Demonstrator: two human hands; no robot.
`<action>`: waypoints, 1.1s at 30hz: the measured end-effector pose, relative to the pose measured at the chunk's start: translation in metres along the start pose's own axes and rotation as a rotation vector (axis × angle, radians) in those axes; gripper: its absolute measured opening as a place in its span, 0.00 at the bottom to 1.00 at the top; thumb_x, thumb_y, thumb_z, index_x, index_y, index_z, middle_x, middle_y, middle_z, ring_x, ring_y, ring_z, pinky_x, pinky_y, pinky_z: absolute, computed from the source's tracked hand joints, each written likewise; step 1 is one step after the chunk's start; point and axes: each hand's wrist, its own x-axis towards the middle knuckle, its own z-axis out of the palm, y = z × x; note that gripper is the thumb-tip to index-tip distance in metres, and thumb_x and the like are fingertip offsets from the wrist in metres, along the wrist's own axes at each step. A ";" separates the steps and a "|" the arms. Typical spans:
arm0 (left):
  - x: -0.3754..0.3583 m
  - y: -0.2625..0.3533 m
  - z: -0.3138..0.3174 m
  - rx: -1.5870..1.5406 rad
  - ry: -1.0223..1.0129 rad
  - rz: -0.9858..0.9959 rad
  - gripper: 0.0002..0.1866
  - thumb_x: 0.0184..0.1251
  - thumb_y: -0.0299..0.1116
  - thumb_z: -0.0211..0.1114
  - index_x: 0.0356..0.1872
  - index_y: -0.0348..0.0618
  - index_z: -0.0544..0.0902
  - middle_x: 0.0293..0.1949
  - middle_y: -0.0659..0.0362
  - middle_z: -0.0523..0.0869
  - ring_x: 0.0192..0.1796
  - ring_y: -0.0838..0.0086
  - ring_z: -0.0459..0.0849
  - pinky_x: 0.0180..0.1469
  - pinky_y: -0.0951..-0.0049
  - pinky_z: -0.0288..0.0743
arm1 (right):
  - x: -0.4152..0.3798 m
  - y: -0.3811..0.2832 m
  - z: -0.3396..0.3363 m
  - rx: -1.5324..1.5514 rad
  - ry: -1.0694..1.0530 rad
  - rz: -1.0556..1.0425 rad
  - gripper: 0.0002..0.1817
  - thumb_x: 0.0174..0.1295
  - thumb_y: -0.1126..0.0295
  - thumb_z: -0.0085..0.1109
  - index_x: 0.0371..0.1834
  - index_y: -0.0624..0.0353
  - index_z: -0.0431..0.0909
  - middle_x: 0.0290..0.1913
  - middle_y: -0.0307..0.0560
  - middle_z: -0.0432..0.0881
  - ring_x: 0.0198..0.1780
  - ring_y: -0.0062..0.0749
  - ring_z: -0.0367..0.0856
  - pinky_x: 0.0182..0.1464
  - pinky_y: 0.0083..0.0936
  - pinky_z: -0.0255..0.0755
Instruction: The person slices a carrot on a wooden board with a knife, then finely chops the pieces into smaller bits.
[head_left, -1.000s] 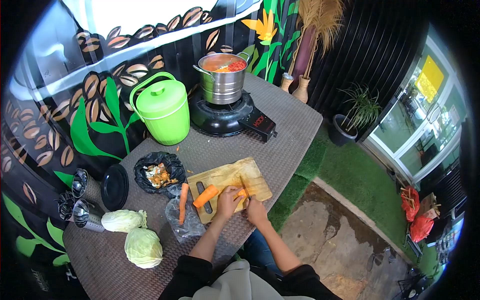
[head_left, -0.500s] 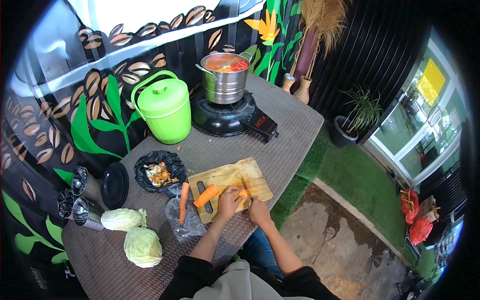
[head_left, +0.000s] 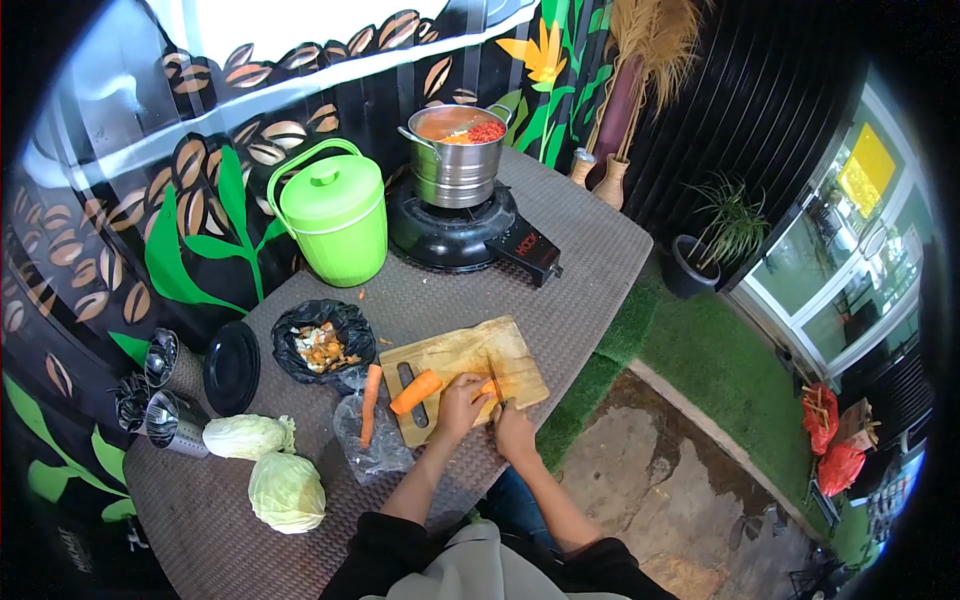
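Observation:
My left hand presses down on a cut piece of carrot on the wooden cutting board, its fingers closed around it. In my right hand is a knife, gripped by the handle, with its thin blade over the carrot beside my left fingertips. A thick peeled carrot piece lies by the board's handle slot, left of my hands. Off the board, a long slim carrot rests on a clear plastic bag.
A black bag of peelings stands behind the plastic bag. Two cabbages, one round and one long, lie left. At the back are a green lidded bucket and a steel pot of red and orange food on a black stove.
The view has shifted slightly. Both hands stay at the carrot on the board, and the knife keeps nearly the same place with a small change of my right hand.

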 end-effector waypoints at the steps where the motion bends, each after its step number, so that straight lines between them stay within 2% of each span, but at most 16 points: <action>1: 0.000 0.001 -0.001 0.000 0.001 -0.004 0.19 0.55 0.29 0.71 0.49 0.40 0.84 0.44 0.52 0.82 0.44 0.63 0.82 0.44 0.71 0.75 | 0.004 -0.002 -0.002 -0.002 -0.003 0.000 0.19 0.70 0.58 0.43 0.46 0.67 0.68 0.37 0.72 0.80 0.42 0.65 0.81 0.46 0.52 0.74; 4: -0.002 0.002 -0.001 0.040 0.005 0.018 0.18 0.55 0.32 0.70 0.48 0.42 0.85 0.44 0.53 0.82 0.45 0.60 0.82 0.49 0.67 0.76 | 0.015 0.001 -0.006 0.022 -0.071 0.013 0.20 0.70 0.57 0.43 0.46 0.67 0.68 0.38 0.72 0.80 0.43 0.64 0.80 0.46 0.52 0.74; 6: -0.001 0.001 0.000 0.014 0.022 0.010 0.17 0.56 0.32 0.70 0.48 0.42 0.85 0.43 0.53 0.82 0.45 0.60 0.82 0.48 0.66 0.75 | 0.025 0.008 -0.010 0.051 -0.085 -0.127 0.20 0.70 0.57 0.43 0.46 0.67 0.68 0.38 0.72 0.80 0.42 0.65 0.81 0.46 0.53 0.74; 10: 0.000 -0.004 0.003 0.013 0.019 -0.004 0.18 0.56 0.32 0.70 0.49 0.43 0.85 0.44 0.53 0.82 0.46 0.60 0.82 0.49 0.66 0.75 | 0.005 0.003 -0.009 0.000 -0.049 -0.101 0.20 0.70 0.57 0.42 0.45 0.68 0.68 0.37 0.71 0.81 0.41 0.65 0.81 0.45 0.53 0.74; 13: 0.000 -0.002 0.000 0.012 0.015 0.016 0.18 0.56 0.32 0.70 0.49 0.42 0.84 0.45 0.52 0.82 0.46 0.60 0.82 0.49 0.66 0.75 | 0.000 -0.006 -0.005 -0.007 0.006 -0.006 0.21 0.71 0.56 0.41 0.43 0.68 0.69 0.36 0.71 0.81 0.41 0.66 0.81 0.45 0.52 0.74; 16: -0.001 0.002 0.000 -0.011 -0.009 -0.011 0.18 0.55 0.32 0.70 0.48 0.42 0.84 0.45 0.52 0.82 0.46 0.60 0.82 0.49 0.66 0.75 | 0.013 -0.001 -0.007 0.031 -0.027 -0.025 0.21 0.71 0.56 0.41 0.43 0.68 0.68 0.36 0.71 0.81 0.41 0.66 0.81 0.45 0.52 0.74; 18: -0.001 0.003 -0.001 0.026 0.007 -0.021 0.18 0.54 0.29 0.71 0.48 0.40 0.84 0.44 0.51 0.82 0.46 0.61 0.82 0.48 0.69 0.75 | 0.021 0.005 -0.010 0.050 -0.057 -0.116 0.20 0.71 0.57 0.41 0.44 0.68 0.68 0.36 0.72 0.81 0.41 0.65 0.81 0.45 0.52 0.74; 22: 0.000 0.000 0.000 0.043 0.009 0.007 0.18 0.54 0.29 0.71 0.48 0.40 0.84 0.44 0.52 0.82 0.46 0.61 0.82 0.48 0.69 0.75 | 0.008 0.005 -0.008 0.020 -0.047 -0.145 0.20 0.71 0.57 0.41 0.44 0.67 0.68 0.36 0.72 0.81 0.41 0.65 0.81 0.45 0.51 0.75; 24: 0.000 -0.001 0.000 0.027 0.008 0.014 0.18 0.54 0.29 0.71 0.48 0.40 0.84 0.44 0.52 0.82 0.46 0.61 0.82 0.47 0.69 0.75 | 0.001 -0.004 0.000 -0.014 0.004 0.002 0.20 0.71 0.57 0.42 0.43 0.67 0.69 0.36 0.71 0.81 0.42 0.64 0.81 0.45 0.51 0.75; 25: -0.001 -0.002 0.000 0.027 0.008 0.014 0.18 0.54 0.29 0.71 0.48 0.40 0.84 0.44 0.52 0.82 0.46 0.61 0.82 0.47 0.69 0.75 | 0.000 -0.005 -0.001 -0.014 0.004 0.002 0.20 0.71 0.57 0.42 0.43 0.67 0.69 0.36 0.71 0.81 0.42 0.64 0.81 0.45 0.51 0.75; 27: 0.000 -0.002 0.000 0.035 0.001 0.006 0.17 0.54 0.31 0.71 0.47 0.42 0.85 0.45 0.53 0.83 0.46 0.60 0.82 0.49 0.66 0.76 | 0.002 -0.007 -0.004 -0.015 -0.020 -0.015 0.19 0.70 0.58 0.42 0.43 0.67 0.69 0.36 0.70 0.81 0.42 0.64 0.81 0.45 0.51 0.75; 33: -0.001 0.002 -0.002 0.048 0.001 -0.006 0.18 0.54 0.31 0.70 0.48 0.42 0.85 0.45 0.52 0.83 0.46 0.60 0.82 0.49 0.66 0.75 | 0.017 0.006 -0.014 -0.035 -0.063 -0.147 0.19 0.70 0.58 0.43 0.44 0.67 0.67 0.36 0.69 0.82 0.42 0.63 0.82 0.45 0.52 0.75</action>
